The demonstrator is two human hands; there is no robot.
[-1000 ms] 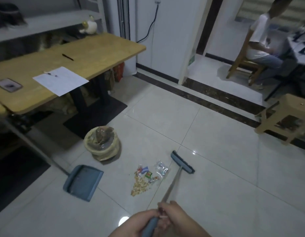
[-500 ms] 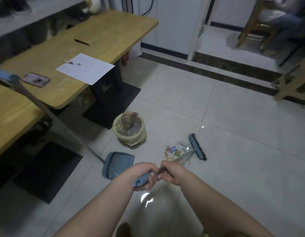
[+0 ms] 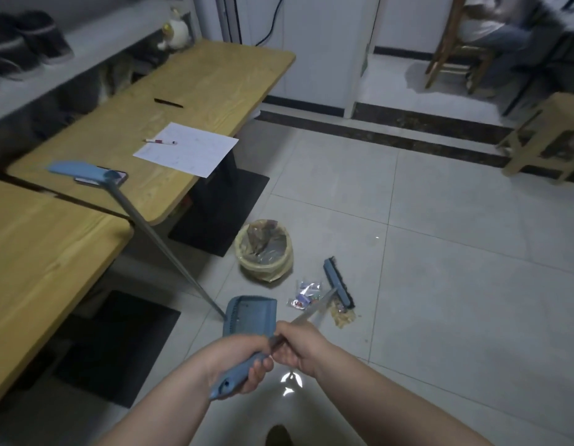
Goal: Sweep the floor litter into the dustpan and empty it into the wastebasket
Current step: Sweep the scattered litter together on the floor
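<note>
The floor litter (image 3: 314,297), a scatter of small wrappers and a patch of tan crumbs, lies on the pale tiled floor (image 3: 440,252) just in front of me, with the blue broom (image 3: 338,284) head resting right beside it on its far right side, bristles down on the tile. The broom's thin metal shaft runs back over the litter to my hands: my right hand (image 3: 300,349) is curled round the shaft, and my left hand (image 3: 239,365) is wrapped tight round the blue grip at its end. The dustpan (image 3: 250,317) sits flat on the floor just left of the litter, and its long handle slants up to the left, the blue grip at its top seemingly leaning on the edge of the wooden desk (image 3: 189,101), though the blur makes that hard to confirm. The wastebasket (image 3: 264,249), lined with a yellowish bag and already holding some rubbish, stands just behind the dustpan and the litter, near the desk's black base. On the desk lie a sheet of paper (image 3: 186,149) with a pen on it and a phone (image 3: 118,178) by the dustpan grip.
</note>
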